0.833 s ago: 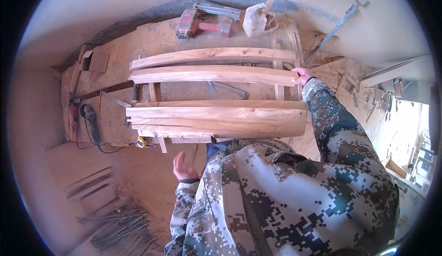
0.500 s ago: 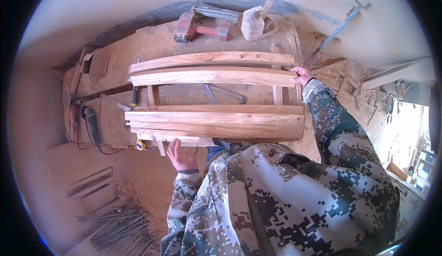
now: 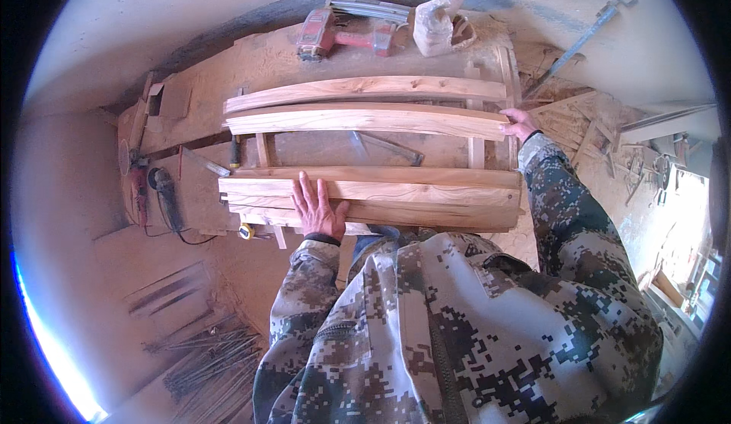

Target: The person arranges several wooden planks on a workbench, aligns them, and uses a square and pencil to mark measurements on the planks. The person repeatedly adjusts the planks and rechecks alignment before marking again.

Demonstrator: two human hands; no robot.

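My left hand [image 3: 320, 209] lies with fingers spread on the near group of pale wooden boards [image 3: 426, 193], close to their left end. My right hand [image 3: 521, 124] grips the right end of a long wooden strip [image 3: 365, 121], its thumb and fingers closed about the end. Just beyond that strip rests another slightly bowed wooden strip [image 3: 365, 88]. Both strips and the near boards run left to right across crosswise wooden battens [image 3: 476, 152]. Under my left palm, part of the near boards is hidden.
A red nail gun [image 3: 354, 39] and a whitish bag [image 3: 434, 28] sit at the workbench's [image 3: 251, 58] far side. A metal square [image 3: 392, 147] lies between the board groups. Left are an angle grinder [image 3: 165, 195] and a tape measure [image 3: 246, 231]. A long bar clamp [image 3: 575, 47] leans at right.
My left hand has moved up from in front of the near boards onto them. My right hand stays at the strip's end. The whole view has shifted slightly.
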